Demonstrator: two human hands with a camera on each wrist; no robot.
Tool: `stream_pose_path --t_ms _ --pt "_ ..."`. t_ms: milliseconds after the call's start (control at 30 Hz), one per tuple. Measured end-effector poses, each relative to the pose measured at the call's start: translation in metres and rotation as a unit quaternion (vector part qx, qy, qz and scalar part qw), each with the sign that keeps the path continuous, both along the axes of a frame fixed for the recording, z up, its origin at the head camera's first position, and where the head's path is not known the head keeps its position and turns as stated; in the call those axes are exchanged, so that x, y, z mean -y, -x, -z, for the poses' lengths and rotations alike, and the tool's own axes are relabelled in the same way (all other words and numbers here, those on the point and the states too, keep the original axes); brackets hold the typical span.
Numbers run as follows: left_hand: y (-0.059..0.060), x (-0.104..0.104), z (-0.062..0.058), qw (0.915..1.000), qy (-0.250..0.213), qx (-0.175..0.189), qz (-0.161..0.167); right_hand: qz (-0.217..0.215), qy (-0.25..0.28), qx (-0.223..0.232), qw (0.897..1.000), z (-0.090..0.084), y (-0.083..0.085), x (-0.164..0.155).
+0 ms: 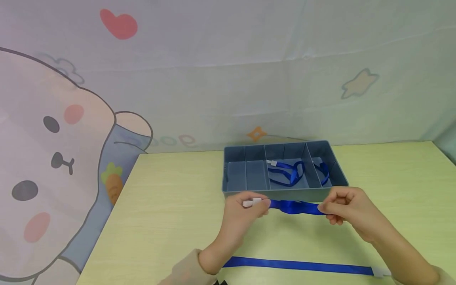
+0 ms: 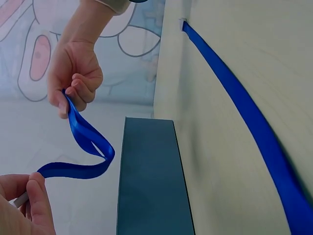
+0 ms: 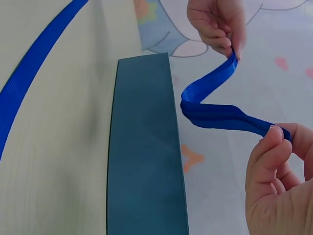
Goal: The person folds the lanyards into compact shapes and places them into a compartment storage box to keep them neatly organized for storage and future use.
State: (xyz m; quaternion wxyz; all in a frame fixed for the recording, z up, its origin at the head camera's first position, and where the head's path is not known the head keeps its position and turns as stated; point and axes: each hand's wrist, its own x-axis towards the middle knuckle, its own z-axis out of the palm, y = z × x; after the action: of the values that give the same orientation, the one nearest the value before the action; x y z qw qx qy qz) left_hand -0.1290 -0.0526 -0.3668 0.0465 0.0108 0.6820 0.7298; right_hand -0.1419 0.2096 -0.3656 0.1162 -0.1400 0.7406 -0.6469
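Between my two hands a blue lanyard hangs in a slack, folded strip in front of the tray. My left hand pinches one end, beside a white clip that sticks out past the fingers. The other end is pinched by my right hand between thumb and fingers. In the left wrist view the lanyard sags in a bend between the hands. The right wrist view shows the strap doubled over near my right fingertips.
A grey-blue divided tray stands at the table's back. Blue lanyards lie in its two right compartments. A second blue lanyard stretches along the table's front, its pale fitting at the right. A printed cloth hangs behind.
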Motion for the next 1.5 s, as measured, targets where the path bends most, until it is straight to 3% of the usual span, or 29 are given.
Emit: stream_pose_path --t_ms 300,800,1233,1500 --pt "-0.003 -0.012 -0.001 0.9997 0.000 0.002 0.023 -0.004 0.001 0.009 1.000 -0.002 0.000 0.011" --pt "0.000 -0.034 0.008 0.9980 -0.013 -0.020 0.059 -0.022 0.000 0.029 0.999 -0.006 0.003 0.029" --pt "0.001 -0.039 0.010 0.9972 -0.022 -0.034 0.063 -0.016 0.018 0.067 0.997 -0.002 0.006 0.035" --pt "0.002 -0.041 0.013 0.9972 -0.025 -0.035 0.061 -0.010 0.018 0.066 0.998 -0.002 0.006 0.037"
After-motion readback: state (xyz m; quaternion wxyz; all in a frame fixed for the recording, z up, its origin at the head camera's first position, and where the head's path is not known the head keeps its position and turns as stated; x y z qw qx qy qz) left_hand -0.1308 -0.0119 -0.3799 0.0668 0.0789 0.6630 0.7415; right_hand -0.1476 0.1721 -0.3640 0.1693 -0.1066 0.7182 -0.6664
